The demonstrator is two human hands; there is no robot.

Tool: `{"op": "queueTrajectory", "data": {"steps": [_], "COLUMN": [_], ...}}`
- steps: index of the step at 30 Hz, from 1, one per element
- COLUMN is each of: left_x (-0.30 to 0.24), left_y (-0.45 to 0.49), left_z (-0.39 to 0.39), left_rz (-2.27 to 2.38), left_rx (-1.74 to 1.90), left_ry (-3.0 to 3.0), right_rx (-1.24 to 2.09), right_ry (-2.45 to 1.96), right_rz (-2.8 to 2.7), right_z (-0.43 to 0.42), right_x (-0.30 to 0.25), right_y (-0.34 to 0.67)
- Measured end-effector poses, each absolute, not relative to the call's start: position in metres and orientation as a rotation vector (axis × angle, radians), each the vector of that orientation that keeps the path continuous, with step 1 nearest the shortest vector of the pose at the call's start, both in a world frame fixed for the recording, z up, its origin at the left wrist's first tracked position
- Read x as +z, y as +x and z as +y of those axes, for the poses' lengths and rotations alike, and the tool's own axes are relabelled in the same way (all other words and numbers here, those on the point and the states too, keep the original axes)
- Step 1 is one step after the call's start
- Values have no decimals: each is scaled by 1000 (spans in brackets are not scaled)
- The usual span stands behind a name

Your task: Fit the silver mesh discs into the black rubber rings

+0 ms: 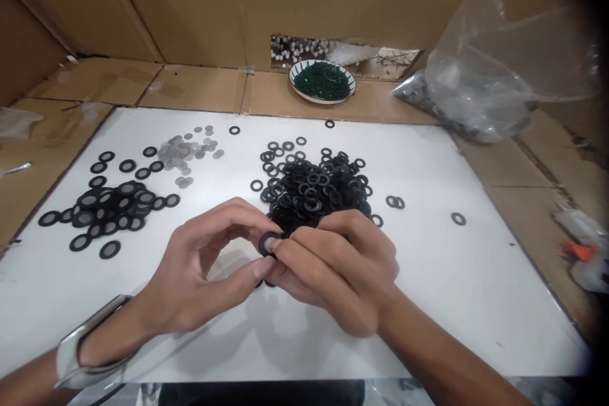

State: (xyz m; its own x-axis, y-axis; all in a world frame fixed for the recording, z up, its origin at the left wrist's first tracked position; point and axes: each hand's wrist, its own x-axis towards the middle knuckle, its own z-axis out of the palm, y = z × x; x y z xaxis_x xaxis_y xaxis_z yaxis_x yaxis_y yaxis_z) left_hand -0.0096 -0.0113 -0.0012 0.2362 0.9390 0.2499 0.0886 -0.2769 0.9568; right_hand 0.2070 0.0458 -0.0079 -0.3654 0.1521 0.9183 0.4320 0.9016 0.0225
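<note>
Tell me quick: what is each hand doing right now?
Left hand: fingers pinched on the black ring, shared with the other hand.
Right hand: fingertips closed on the same ring, in front of the ring pile.

You're at a makeshift small-parts assembly station: a white table (428, 304) walled by cardboard (190, 6), heaps of black rings (314, 187), mesh discs (188, 155), a plastic bag (495, 76) of parts.

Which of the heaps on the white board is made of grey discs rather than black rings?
The small heap of grey discs at the back left. The big middle heap is plain black rings; the left heap is black rings with grey centres.
</note>
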Motion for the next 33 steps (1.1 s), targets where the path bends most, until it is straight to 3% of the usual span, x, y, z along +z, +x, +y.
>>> {"op": "queueTrajectory", "data": {"steps": [33], "left_x": [-1], "left_y": [-11], "left_z": [-10], "left_rz": [977], "left_rx": [1171], "left_ry": [1660], "right_rx": [-291], "right_ry": [-402], "right_rz": [-1947], "right_z": [46], "right_x": [-15], "right_y": [209]}}
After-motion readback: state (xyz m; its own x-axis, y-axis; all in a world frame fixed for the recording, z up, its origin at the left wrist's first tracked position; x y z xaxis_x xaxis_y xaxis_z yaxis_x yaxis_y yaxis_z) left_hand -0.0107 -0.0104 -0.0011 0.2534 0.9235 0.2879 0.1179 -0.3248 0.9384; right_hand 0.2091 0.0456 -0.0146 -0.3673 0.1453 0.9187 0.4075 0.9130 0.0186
